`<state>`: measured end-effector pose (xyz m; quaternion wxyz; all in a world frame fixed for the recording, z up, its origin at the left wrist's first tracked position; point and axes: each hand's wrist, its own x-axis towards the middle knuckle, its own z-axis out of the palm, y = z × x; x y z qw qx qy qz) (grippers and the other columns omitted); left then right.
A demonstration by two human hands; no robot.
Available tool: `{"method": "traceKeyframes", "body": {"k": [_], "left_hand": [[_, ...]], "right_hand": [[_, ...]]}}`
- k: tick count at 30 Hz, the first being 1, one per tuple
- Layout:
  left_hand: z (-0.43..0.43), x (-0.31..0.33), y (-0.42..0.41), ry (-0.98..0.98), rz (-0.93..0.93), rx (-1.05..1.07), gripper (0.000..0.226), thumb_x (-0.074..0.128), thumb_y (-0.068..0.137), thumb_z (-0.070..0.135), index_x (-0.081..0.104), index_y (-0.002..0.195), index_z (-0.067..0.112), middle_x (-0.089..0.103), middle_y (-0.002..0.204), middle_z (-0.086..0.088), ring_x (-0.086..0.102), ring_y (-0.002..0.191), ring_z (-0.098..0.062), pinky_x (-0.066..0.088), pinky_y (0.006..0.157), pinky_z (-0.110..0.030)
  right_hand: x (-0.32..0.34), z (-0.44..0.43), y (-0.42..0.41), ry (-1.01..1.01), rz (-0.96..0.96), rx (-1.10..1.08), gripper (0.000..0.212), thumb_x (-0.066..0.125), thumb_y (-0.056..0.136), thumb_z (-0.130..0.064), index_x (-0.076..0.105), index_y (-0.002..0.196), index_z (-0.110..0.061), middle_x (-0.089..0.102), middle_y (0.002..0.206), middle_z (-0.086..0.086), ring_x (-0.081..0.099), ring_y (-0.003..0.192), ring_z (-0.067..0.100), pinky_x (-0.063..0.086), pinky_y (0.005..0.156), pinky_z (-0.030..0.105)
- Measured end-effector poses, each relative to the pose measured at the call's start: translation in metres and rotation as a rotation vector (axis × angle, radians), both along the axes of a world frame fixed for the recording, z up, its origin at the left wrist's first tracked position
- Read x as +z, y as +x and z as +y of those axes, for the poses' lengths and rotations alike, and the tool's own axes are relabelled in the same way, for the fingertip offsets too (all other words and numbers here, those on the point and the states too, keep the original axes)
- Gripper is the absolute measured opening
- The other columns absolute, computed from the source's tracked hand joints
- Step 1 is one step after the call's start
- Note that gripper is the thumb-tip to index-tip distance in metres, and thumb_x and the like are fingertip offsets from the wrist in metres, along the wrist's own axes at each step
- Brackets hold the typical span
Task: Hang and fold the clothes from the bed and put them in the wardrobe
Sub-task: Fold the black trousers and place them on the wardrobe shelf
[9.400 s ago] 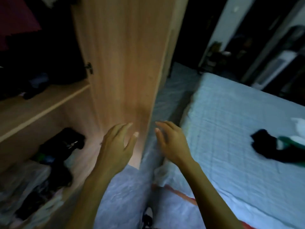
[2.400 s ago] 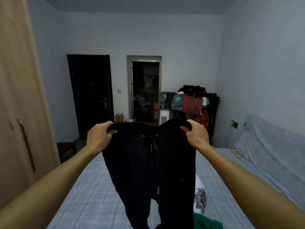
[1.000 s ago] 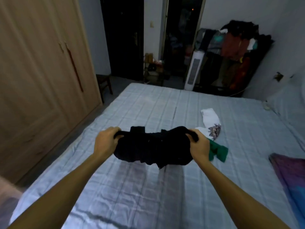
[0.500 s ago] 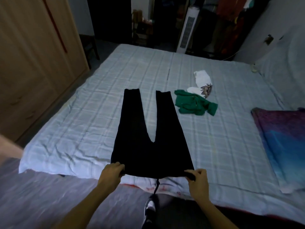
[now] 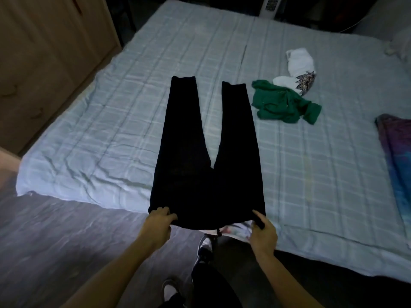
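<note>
Change: a second ago the black trousers (image 5: 206,156) were bunched between the hands; now they lie flat on the bed (image 5: 111,130), ready for folding.
Trousers: legs apart in a V, waistband at the near edge.
Left hand (image 5: 159,225): fingers (image 5: 169,216) grasp the waistband's left corner.
Right hand (image 5: 263,235): fingers pinch its right corner.
Waiting: green garment (image 5: 282,105), just right of the legs.

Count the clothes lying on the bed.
3: black trousers spread at the bed's near edge; a green garment right of them; a white garment beyond it, possibly two pieces.
</note>
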<state>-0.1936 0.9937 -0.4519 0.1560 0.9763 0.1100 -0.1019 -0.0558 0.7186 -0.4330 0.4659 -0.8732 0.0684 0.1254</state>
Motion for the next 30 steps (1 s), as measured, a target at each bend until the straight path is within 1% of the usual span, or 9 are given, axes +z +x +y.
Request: {"method": "traceKeyframes", "body": {"k": [2, 5, 10, 12, 14, 17, 21, 25, 30], "left_hand": [[-0.004, -0.003, 0.008, 0.005, 0.018, -0.028, 0.042, 0.075, 0.045, 0.001, 0.072, 0.083, 0.019, 0.060, 0.073, -0.003, 0.058, 0.062, -0.024, 0.046, 0.049, -0.031], [-0.007, -0.008, 0.011, 0.016, 0.040, -0.085, 0.043, 0.073, 0.037, 0.002, 0.070, 0.076, 0.019, 0.056, 0.067, -0.002, 0.055, 0.055, -0.022, 0.040, 0.046, -0.024], [-0.009, -0.019, -0.017, -0.082, 0.079, -0.157, 0.025, 0.071, 0.037, 0.004, 0.054, 0.053, 0.014, 0.052, 0.057, -0.005, 0.048, 0.044, -0.023, 0.023, 0.045, -0.021], [-0.008, -0.023, -0.036, -0.145, 0.108, -0.061, 0.018, 0.069, 0.050, 0.009, 0.064, 0.067, 0.012, 0.061, 0.071, -0.008, 0.059, 0.057, -0.028, 0.035, 0.048, -0.024], [-0.003, -0.028, -0.051, -0.199, 0.167, 0.220, 0.036, 0.062, 0.078, 0.016, 0.064, 0.115, 0.013, 0.062, 0.111, -0.008, 0.061, 0.099, -0.031, 0.048, 0.078, -0.033], [0.000, -0.030, -0.049, -0.470, 0.231, 0.595, 0.042, 0.045, 0.097, 0.017, 0.042, 0.139, 0.013, 0.050, 0.135, -0.012, 0.049, 0.122, -0.027, 0.038, 0.100, -0.034], [0.003, -0.026, -0.008, -0.599, 0.121, 0.853, 0.034, 0.042, 0.098, 0.015, 0.051, 0.131, 0.012, 0.062, 0.118, -0.016, 0.061, 0.095, -0.028, 0.048, 0.081, -0.031], [0.011, -0.020, 0.044, -0.562, 0.041, 0.841, 0.035, 0.050, 0.094, 0.014, 0.053, 0.129, 0.011, 0.061, 0.117, -0.012, 0.056, 0.106, -0.024, 0.043, 0.089, -0.029], [0.036, -0.023, 0.110, -0.507, 0.015, 0.802, 0.033, 0.053, 0.091, 0.015, 0.056, 0.123, 0.012, 0.062, 0.111, -0.010, 0.057, 0.100, -0.022, 0.042, 0.082, -0.026]], "right_hand": [[0.009, 0.012, 0.008, 0.022, -0.125, 0.006, 0.040, 0.047, 0.085, 0.019, 0.065, 0.111, -0.005, 0.061, 0.118, 0.018, 0.058, 0.109, 0.031, 0.039, 0.088, 0.011], [0.017, 0.053, 0.003, -0.023, -0.295, 0.211, 0.041, 0.050, 0.077, 0.019, 0.065, 0.101, -0.010, 0.045, 0.138, 0.013, 0.053, 0.106, -0.008, 0.039, 0.076, 0.000], [0.014, 0.142, -0.032, -0.061, -0.437, 1.260, 0.019, 0.049, 0.075, 0.003, 0.060, 0.083, -0.010, 0.043, 0.142, 0.019, 0.037, 0.134, 0.034, 0.030, 0.112, 0.048], [0.009, 0.157, -0.036, -0.236, -0.363, 1.554, 0.015, 0.057, 0.080, 0.002, 0.060, 0.087, -0.011, 0.032, 0.150, 0.014, 0.019, 0.143, 0.032, 0.016, 0.116, 0.049], [-0.001, 0.159, -0.035, -0.387, -0.365, 1.677, 0.012, 0.057, 0.084, -0.005, 0.060, 0.091, -0.014, 0.028, 0.153, 0.010, 0.013, 0.145, 0.030, 0.015, 0.115, 0.049], [-0.018, 0.154, -0.037, -0.440, -0.335, 1.728, 0.011, 0.057, 0.085, -0.007, 0.056, 0.087, -0.019, 0.026, 0.154, 0.008, 0.014, 0.144, 0.029, 0.017, 0.114, 0.048], [-0.030, 0.157, -0.042, -0.428, -0.204, 1.681, 0.045, 0.054, 0.086, -0.001, 0.058, 0.124, -0.026, 0.010, 0.159, 0.008, 0.011, 0.145, 0.031, 0.018, 0.115, 0.047], [-0.029, 0.157, -0.027, -0.276, -0.098, 1.470, 0.070, 0.050, 0.080, 0.007, 0.042, 0.141, -0.026, 0.026, 0.155, 0.007, 0.036, 0.133, 0.031, 0.035, 0.107, 0.044], [-0.045, 0.150, 0.034, -0.220, 0.070, 1.092, 0.050, 0.044, 0.089, -0.003, 0.052, 0.133, -0.026, 0.050, 0.139, -0.002, 0.049, 0.124, 0.016, 0.040, 0.105, 0.028]]}}
